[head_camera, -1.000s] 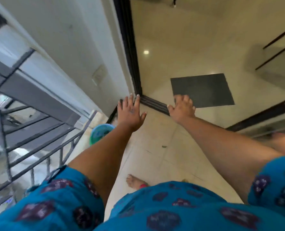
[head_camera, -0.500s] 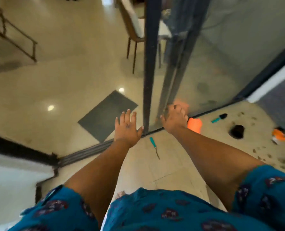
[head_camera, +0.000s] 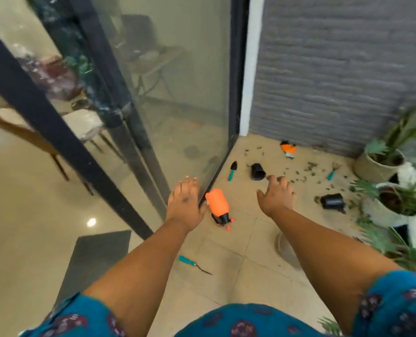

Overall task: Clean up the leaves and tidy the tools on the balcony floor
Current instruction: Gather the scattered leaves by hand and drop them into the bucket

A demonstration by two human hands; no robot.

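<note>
Both my hands are held out in front of me above the balcony floor, holding nothing. My left hand (head_camera: 186,203) has straight fingers, just left of an orange spray bottle (head_camera: 217,205) lying on its side. My right hand (head_camera: 276,195) hangs with loosely curled fingers. Dry leaves (head_camera: 299,173) are scattered over the tiles by the grey wall. Tools lie about: a teal-handled trowel (head_camera: 232,170), a teal hand rake (head_camera: 333,171), a teal weeder (head_camera: 194,264), a second orange sprayer (head_camera: 287,148). Two black pots (head_camera: 257,171) (head_camera: 332,201) lie tipped over.
A glass sliding door (head_camera: 168,93) with a dark frame runs along the left. Potted plants (head_camera: 382,161) crowd the right side by the grey brick wall (head_camera: 336,69). A dark doormat (head_camera: 92,259) lies indoors at lower left.
My view has swung right, from the railing and doorway to the balcony corner. The leaves, pots, tools and plants have come into sight. Both hands stay out in front, empty.
</note>
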